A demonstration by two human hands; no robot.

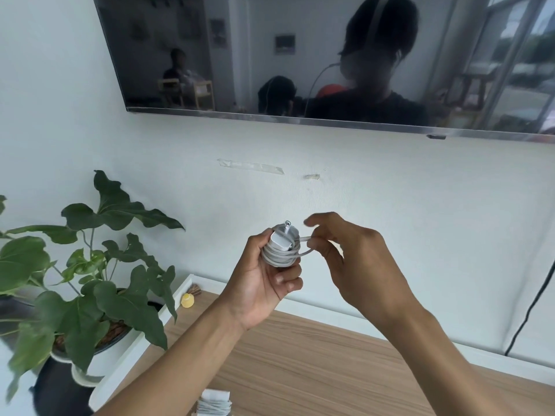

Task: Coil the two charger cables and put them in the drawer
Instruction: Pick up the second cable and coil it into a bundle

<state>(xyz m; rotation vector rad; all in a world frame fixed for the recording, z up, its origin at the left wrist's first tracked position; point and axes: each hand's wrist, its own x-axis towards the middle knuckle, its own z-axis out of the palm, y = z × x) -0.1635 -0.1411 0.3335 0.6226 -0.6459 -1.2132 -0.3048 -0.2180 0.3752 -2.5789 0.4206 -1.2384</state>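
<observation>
A white charger with its cable wound around it is held up in front of the wall. My left hand grips this bundle from below and behind. My right hand pinches the loose loop of the same cable at the bundle's right side. The plug tip sticks up from the top of the coil. A second coiled white charger cable lies on the wooden top at the bottom edge, partly hidden by my left forearm. No drawer shows in this view.
A wooden cabinet top runs below my arms. A leafy potted plant stands at the left, with a small yellow object beside it. A wall-mounted TV hangs above. A black cord hangs down the wall at right.
</observation>
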